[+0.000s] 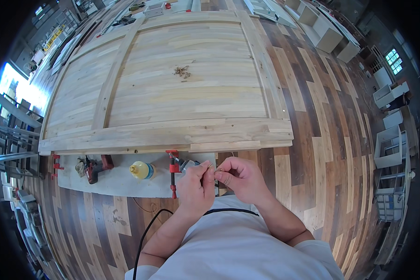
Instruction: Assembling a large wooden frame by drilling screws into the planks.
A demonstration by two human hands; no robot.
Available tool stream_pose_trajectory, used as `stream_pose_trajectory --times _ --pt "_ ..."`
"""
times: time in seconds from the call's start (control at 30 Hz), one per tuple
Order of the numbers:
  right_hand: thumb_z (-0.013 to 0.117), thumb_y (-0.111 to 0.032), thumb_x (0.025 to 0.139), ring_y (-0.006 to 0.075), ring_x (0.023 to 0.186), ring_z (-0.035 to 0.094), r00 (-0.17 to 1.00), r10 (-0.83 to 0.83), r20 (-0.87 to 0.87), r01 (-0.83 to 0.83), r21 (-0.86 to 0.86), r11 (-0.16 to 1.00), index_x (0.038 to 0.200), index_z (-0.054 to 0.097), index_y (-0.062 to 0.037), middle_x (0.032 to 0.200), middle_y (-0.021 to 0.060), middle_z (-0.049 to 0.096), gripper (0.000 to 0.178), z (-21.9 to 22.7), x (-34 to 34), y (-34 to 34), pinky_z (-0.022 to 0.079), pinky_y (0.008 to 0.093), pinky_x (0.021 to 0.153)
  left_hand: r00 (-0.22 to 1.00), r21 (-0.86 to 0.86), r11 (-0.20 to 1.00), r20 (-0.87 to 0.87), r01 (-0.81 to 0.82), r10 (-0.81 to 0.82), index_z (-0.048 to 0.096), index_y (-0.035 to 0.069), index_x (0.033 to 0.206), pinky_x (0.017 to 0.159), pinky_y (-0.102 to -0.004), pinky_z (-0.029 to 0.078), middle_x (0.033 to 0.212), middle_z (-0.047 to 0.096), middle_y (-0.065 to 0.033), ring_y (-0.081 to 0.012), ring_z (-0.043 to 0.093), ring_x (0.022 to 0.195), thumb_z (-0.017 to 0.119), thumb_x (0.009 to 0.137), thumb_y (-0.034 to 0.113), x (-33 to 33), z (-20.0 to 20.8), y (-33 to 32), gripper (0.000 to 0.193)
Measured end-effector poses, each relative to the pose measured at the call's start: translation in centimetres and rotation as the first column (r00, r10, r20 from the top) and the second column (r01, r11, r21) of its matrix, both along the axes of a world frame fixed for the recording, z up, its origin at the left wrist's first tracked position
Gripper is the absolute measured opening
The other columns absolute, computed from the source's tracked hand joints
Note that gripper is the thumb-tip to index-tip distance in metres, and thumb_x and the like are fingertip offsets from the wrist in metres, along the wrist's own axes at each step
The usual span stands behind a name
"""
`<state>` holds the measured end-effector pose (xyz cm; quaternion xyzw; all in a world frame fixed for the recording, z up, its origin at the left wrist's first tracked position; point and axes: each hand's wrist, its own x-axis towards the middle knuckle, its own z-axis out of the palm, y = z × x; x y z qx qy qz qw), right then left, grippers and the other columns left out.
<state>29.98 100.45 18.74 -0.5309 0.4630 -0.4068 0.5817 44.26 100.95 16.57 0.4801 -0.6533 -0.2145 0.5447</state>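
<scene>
My left hand (197, 188) and my right hand (240, 176) meet in front of my body, just off the near edge of a large framed wooden panel (186, 100). Thumb and fingers of both are pinched together, tip to tip. Whatever sits between them is too small to make out. Close beside the left hand is a grey, rounded object (187, 164), partly covered by that hand. A red clamp (174, 169) with a dark bar hangs at the panel's edge to the left. On the near rail lies a thin wooden strip (225, 145).
A pale board (126, 185) below the panel carries a yellow bottle (142, 171) and a red cordless drill (96, 169). Another red clamp (57, 165) grips the left corner. Brown scraps (182, 72) lie on the panel. A black cord (147, 231) runs past my left arm.
</scene>
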Motion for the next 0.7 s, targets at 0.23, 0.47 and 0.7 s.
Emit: stream_pose_trajectory --times 0.23,0.47,0.7 --pt "0.063 -0.011 0.085 0.0027 0.057 0.046 0.957 -0.008 0.289 -0.06 0.224 0.973 0.083 0.059 -0.0019 0.066 -0.0028 0.054 0.01 -1.1 0.7 0.1 0.037 0.0185 0.048 0.997 -0.035 0.999 0.083 -0.005 0.008 0.051 0.001 0.094 0.046 -0.0282 0.043 0.071 0.061 -0.0126 -0.0189 0.058 0.051 0.06 0.086 0.01 0.6 -0.5 0.2 0.015" --pt "0.06 -0.009 0.086 0.0024 0.059 0.046 0.941 -0.038 0.337 0.004 0.101 0.995 0.084 0.058 -0.0035 0.07 -0.0034 0.054 0.007 -3.3 0.3 -0.1 0.037 0.0175 0.051 0.632 0.419 0.806 -0.771 0.417 0.073 0.039 0.007 0.089 0.036 -0.0184 0.029 0.056 0.041 0.0 -0.0049 0.038 0.04 0.045 0.095 0.012 0.5 0.8 -0.1 0.01" --pt "0.054 -0.011 0.09 0.0045 0.057 0.043 0.942 -0.168 0.292 0.134 0.132 0.982 0.085 0.055 -0.0041 0.068 -0.0028 0.049 0.009 -3.5 -3.6 -1.3 0.035 0.0185 0.05 0.516 0.436 0.733 -0.846 0.522 0.135 0.045 0.006 0.094 0.035 -0.0207 0.034 0.064 0.05 -0.0039 -0.0086 0.043 0.041 0.044 0.096 0.015 2.4 2.1 -1.3 0.009"
